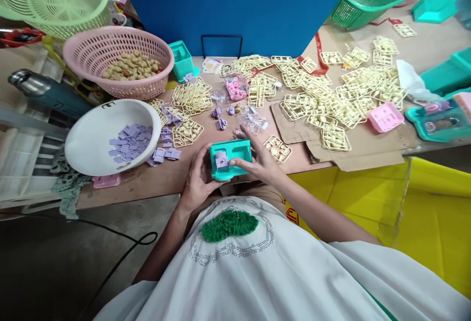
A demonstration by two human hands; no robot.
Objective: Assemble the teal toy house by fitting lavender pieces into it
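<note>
Because your fingers wrap around it, the bottom and back of the teal toy piece point(231, 159) stay hidden. Your left hand point(198, 176) grips its left side, with the thumb on the front. Your right hand point(257, 161) grips its right side, and its thumb presses on the front near a small purple square part point(221, 160) that sits on the piece. You cannot tell if the purple part is snapped in or only lying there.

The teal piece is a flat little box with round corners and a sunken window on the right half. You hold it up just in front of your tummy, over the near edge of the wooden table point(154, 181).

The things in the clear bags point(253, 120) behind your hands are too shiny to make out. The pink bits point(235, 88) in another bag are too small to name. The teal tray point(441, 120) on the far right is blurry and cut off by the edge.

To your left, a white bowl point(91, 134) holds purple squares point(130, 142), and more purple squares point(165, 154) lie beside it. A pink basket point(110, 51) holds tan bits. Cream plastic frames point(331, 100) are spread all over the table.
</note>
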